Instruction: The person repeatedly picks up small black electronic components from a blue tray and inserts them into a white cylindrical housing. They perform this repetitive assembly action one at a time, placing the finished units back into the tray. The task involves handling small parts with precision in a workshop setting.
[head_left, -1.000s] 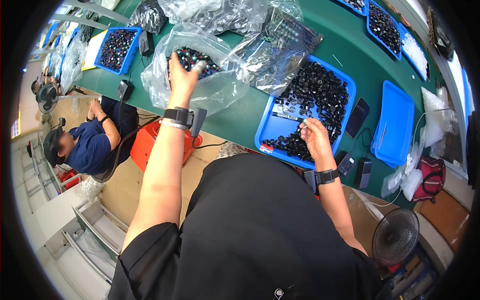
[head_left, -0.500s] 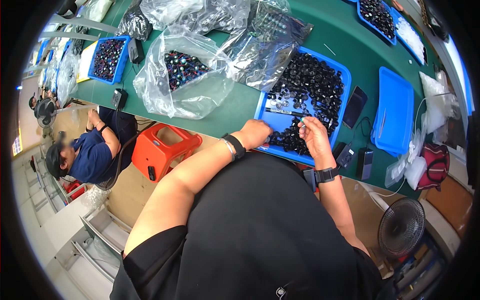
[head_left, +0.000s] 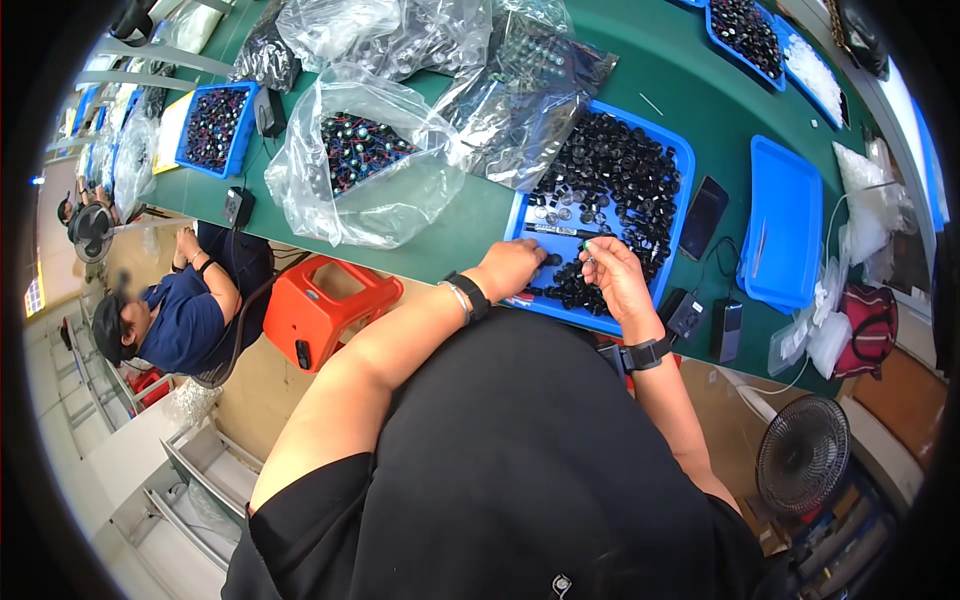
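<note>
A blue tray full of small round black caps lies on the table in front of me. Over its near edge, my right hand pinches a small part with a green tip between thumb and fingers. My left hand rests at the tray's near left corner with curled fingers. A dark round cap is at its fingertips; whether they grip it is hard to see. Between the caps lies a black pen, with several clear discs beside it.
An open clear bag of wired parts and a silvery bag lie left of the tray. To its right are a phone, black adapters and stacked blue trays. A seated person and a red stool are at left.
My right hand has moved slightly left and down, closer to my left hand, with the small green-tipped part still pinched. A dark cap now shows at my left fingertips.
</note>
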